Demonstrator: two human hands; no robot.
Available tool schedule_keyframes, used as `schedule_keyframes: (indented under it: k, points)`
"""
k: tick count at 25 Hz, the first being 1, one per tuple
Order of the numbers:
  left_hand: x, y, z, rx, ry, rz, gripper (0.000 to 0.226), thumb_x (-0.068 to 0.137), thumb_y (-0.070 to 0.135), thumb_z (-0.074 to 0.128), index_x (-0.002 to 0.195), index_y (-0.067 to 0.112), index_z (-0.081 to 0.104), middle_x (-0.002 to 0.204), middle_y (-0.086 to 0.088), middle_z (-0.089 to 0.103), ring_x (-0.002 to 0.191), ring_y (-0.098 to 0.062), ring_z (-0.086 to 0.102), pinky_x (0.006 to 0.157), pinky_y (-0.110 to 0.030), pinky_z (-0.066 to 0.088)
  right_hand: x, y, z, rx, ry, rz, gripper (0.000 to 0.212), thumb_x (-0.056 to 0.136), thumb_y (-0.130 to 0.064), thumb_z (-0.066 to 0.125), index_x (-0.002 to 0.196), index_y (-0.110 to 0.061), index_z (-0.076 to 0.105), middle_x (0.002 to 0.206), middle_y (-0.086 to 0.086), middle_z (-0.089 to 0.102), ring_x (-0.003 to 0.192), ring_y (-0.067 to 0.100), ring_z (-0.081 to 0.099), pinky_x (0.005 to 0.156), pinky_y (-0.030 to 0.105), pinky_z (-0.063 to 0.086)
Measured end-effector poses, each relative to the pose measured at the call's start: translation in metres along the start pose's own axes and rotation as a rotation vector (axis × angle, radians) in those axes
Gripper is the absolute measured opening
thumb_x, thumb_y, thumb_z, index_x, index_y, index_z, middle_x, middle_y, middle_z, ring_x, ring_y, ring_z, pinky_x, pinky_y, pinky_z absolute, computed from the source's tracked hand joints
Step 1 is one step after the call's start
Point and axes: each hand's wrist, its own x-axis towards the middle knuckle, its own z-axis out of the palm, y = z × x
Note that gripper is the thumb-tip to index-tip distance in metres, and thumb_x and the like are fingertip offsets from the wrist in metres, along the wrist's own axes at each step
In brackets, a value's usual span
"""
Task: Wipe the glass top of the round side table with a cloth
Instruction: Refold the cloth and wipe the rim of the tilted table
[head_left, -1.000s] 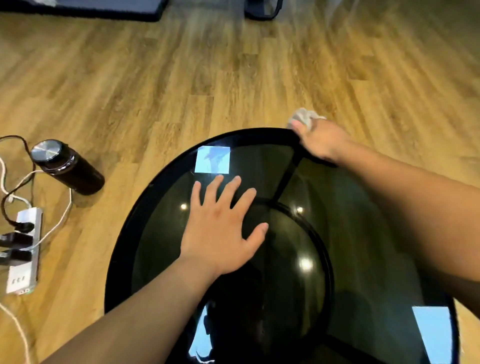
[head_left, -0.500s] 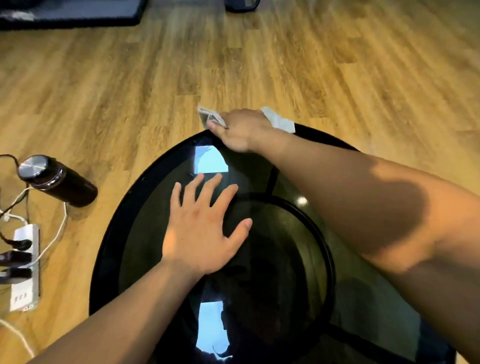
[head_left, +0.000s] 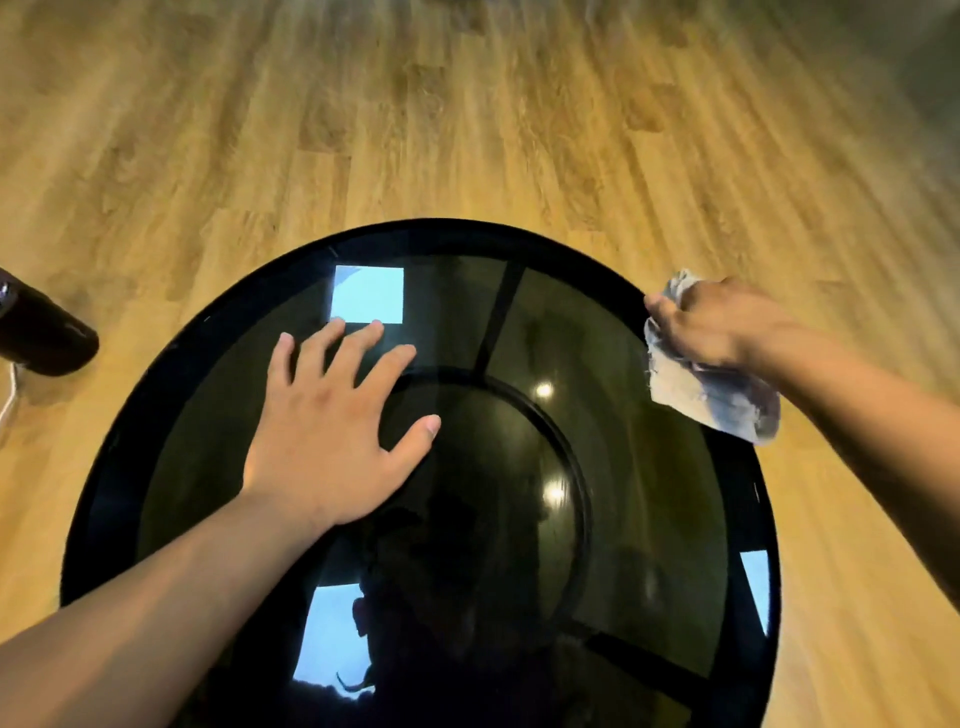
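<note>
Head view: left hand (head_left: 332, 431) flat, fingers spread, on round black glass-topped bench (head_left: 649, 519); right hand (head_left: 717, 327) gripping crumpled grey-white cloth (head_left: 711, 400) at bench's far-right rim; dark cylindrical bottle (head_left: 41, 332) on wood floor (head_left: 467, 130).

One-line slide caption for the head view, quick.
Left hand flat on the glass table top while right hand holds a crumpled cloth at its right edge.

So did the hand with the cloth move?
Yes. The right hand, gripping the crumpled grey cloth, slid clockwise along the round black glass table's rim, from the far edge to the right side.
</note>
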Motion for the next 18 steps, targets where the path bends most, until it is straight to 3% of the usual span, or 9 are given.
schedule_keyframes:
  k: [2, 5, 6, 8, 11, 13, 16, 18]
  points:
    - [0.001, -0.001, 0.0, -0.012, 0.013, 0.013, 0.068, 0.089, 0.071, 0.028, 0.143, 0.032, 0.043, 0.153, -0.006, 0.042, 0.146, -0.032, 0.027, 0.119, -0.059, 0.017, 0.019, -0.019, -0.01, 0.225, -0.044, -0.028, 0.062, 0.102, -0.052, 0.028, 0.077, -0.006, 0.061, 0.093, 0.019, 0.07, 0.089, 0.034, 0.064, 0.083, 0.036, 0.047]
    - [0.0, -0.002, 0.0, -0.015, 0.022, 0.007, 0.068, 0.089, 0.071, 0.027, 0.142, 0.032, 0.043, 0.153, -0.005, 0.041, 0.146, -0.032, 0.027, 0.119, -0.059, 0.016, 0.058, -0.072, -0.01, 0.572, 0.009, -0.126, 0.056, 0.102, -0.051, 0.034, 0.12, -0.007, 0.063, 0.119, 0.015, 0.065, 0.114, 0.034, 0.06, 0.099, 0.038, 0.044]
    - [0.0, -0.002, 0.0, -0.012, 0.023, 0.012, 0.069, 0.088, 0.071, 0.026, 0.142, 0.032, 0.043, 0.153, -0.005, 0.041, 0.146, -0.032, 0.027, 0.119, -0.059, 0.016, 0.067, -0.085, -0.01, 0.616, 0.02, -0.146, 0.056, 0.1, -0.053, 0.036, 0.124, -0.009, 0.061, 0.119, 0.014, 0.064, 0.112, 0.032, 0.06, 0.099, 0.039, 0.045]
    - [0.002, -0.001, 0.0, -0.027, 0.018, 0.026, 0.07, 0.088, 0.071, 0.025, 0.142, 0.031, 0.044, 0.153, -0.006, 0.042, 0.146, -0.033, 0.027, 0.119, -0.059, 0.016, 0.071, -0.089, -0.01, 0.663, -0.002, -0.145, 0.055, 0.098, -0.057, 0.037, 0.112, -0.011, 0.062, 0.096, 0.007, 0.067, 0.087, 0.022, 0.063, 0.083, 0.034, 0.048]
    - [0.002, -0.001, 0.0, -0.024, 0.007, 0.008, 0.071, 0.087, 0.072, 0.024, 0.142, 0.031, 0.043, 0.153, -0.006, 0.041, 0.145, -0.032, 0.026, 0.119, -0.059, 0.016, 0.038, -0.048, -0.007, 0.879, -0.017, -0.067, 0.052, 0.101, -0.055, 0.034, 0.075, -0.015, 0.053, 0.043, -0.008, 0.051, 0.038, 0.004, 0.045, 0.043, 0.02, 0.035]
    - [0.0, -0.001, 0.003, -0.014, 0.035, 0.006, 0.071, 0.087, 0.072, 0.024, 0.141, 0.031, 0.043, 0.152, -0.006, 0.041, 0.145, -0.033, 0.026, 0.118, -0.06, 0.017, -0.008, -0.008, 0.01, 1.073, 0.029, 0.041, 0.053, 0.103, -0.05, 0.034, 0.064, -0.017, 0.049, 0.032, -0.009, 0.043, 0.028, 0.002, 0.037, 0.032, 0.018, 0.027]
    - [0.002, -0.002, 0.007, -0.038, 0.069, 0.017, 0.07, 0.087, 0.072, 0.027, 0.139, 0.029, 0.044, 0.148, -0.01, 0.044, 0.142, -0.037, 0.029, 0.117, -0.062, 0.018, -0.107, 0.059, 0.061, 1.362, -0.108, 0.239, 0.05, 0.096, -0.055, 0.047, 0.08, -0.009, 0.062, 0.045, -0.001, 0.055, 0.034, 0.01, 0.048, 0.034, 0.02, 0.029]
    - [0.003, -0.002, 0.011, -0.018, 0.092, 0.014, 0.071, 0.086, 0.073, 0.028, 0.138, 0.028, 0.045, 0.146, -0.012, 0.046, 0.14, -0.038, 0.031, 0.115, -0.062, 0.019, -0.169, 0.084, 0.089, 1.463, -0.286, 0.335, 0.07, 0.078, -0.065, 0.063, 0.098, 0.002, 0.066, 0.069, 0.015, 0.063, 0.051, 0.024, 0.057, 0.046, 0.029, 0.04]
